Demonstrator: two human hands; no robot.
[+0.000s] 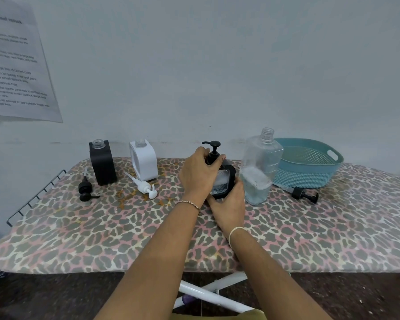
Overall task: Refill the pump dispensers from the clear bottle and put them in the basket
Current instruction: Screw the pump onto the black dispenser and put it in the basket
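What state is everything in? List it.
Held dispenser: pump on, left hand gripping collar, right hand holding body.
Black dispenser: upright, pump off.
White dispenser: upright, pump off.
Clear bottle: uncapped, partly full.
Basket: no dispensers inside.
Left pump: lying loose.
White pump: lying loose.
Right pump: lying loose.

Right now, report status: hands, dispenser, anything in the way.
Left hand grips the pump top, right hand holds the black dispenser. Clear bottle uncapped alongside. Loose black pump lies before the basket.
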